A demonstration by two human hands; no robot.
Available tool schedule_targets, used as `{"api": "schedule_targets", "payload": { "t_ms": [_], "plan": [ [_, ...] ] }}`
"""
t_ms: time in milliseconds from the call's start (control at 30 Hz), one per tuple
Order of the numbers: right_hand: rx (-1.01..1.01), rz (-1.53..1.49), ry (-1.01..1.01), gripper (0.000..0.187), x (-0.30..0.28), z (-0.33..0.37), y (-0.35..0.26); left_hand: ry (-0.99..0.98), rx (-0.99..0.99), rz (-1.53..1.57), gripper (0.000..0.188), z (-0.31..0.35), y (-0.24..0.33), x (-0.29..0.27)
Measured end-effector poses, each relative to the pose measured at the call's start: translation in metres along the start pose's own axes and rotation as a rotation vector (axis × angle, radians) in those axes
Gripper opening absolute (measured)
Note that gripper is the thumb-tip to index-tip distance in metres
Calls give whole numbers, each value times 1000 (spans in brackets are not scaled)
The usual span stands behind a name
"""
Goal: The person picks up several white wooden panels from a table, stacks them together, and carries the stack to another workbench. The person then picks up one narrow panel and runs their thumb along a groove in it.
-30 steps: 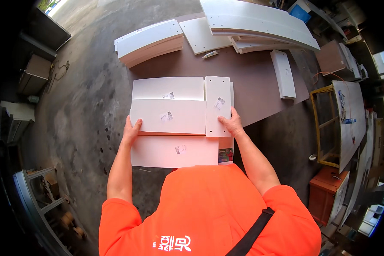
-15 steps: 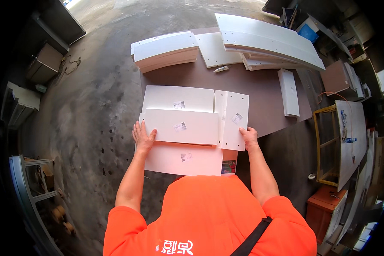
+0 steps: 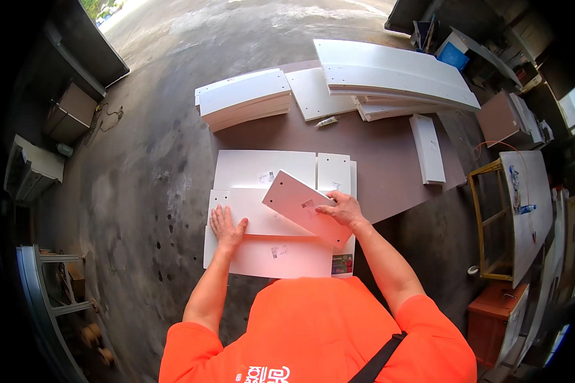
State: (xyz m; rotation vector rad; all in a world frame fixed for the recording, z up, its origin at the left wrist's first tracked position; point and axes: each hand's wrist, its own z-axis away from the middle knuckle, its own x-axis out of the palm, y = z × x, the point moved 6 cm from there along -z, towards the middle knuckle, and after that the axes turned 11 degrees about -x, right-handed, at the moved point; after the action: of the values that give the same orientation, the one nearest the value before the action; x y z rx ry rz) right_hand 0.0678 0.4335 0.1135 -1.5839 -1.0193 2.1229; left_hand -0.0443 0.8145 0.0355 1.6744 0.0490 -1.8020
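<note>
My right hand (image 3: 344, 209) grips the right edge of a small white board (image 3: 303, 207), thumb on top near its label. That board is tilted and lies slantwise over the other pieces, with drilled holes at its upper left end. With fingers spread, my left hand (image 3: 227, 226) rests flat on the left end of a long white board (image 3: 255, 210). Around it lie another labelled board (image 3: 243, 167) on the far side, a wide labelled board (image 3: 249, 256) nearest me, and a narrow upright-lying board (image 3: 333, 167) at the right.
On the brown tabletop (image 3: 377, 156) stand a stack of white boards (image 3: 246, 96) at the far left and long white panels (image 3: 396, 73) at the far right. A small tube (image 3: 326, 121) lies between them. A narrow white piece (image 3: 427, 150) sits near the right edge. A yellow-framed stand (image 3: 489, 220) is beyond.
My right hand has lifted the small board from the right side and swung it leftward over the long board. My left hand has shifted slightly right, onto the board's face.
</note>
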Motion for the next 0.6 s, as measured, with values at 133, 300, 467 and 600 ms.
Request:
{"api": "schedule_targets", "payload": {
  "t_ms": [133,300,467,600],
  "plan": [
    [-219,230,-211,65,26,-32,-47,-13,17,58,91,-2,2,7],
    [-327,381,-249,87,42,-18,-43,-71,196,126,107,45,47,-17],
    [-229,440,-236,95,36,17,-51,16,206,-32,112,58,48,3],
    [-37,441,-218,101,15,40,-29,1,306,-27,107,59,74,13]
  ]
}}
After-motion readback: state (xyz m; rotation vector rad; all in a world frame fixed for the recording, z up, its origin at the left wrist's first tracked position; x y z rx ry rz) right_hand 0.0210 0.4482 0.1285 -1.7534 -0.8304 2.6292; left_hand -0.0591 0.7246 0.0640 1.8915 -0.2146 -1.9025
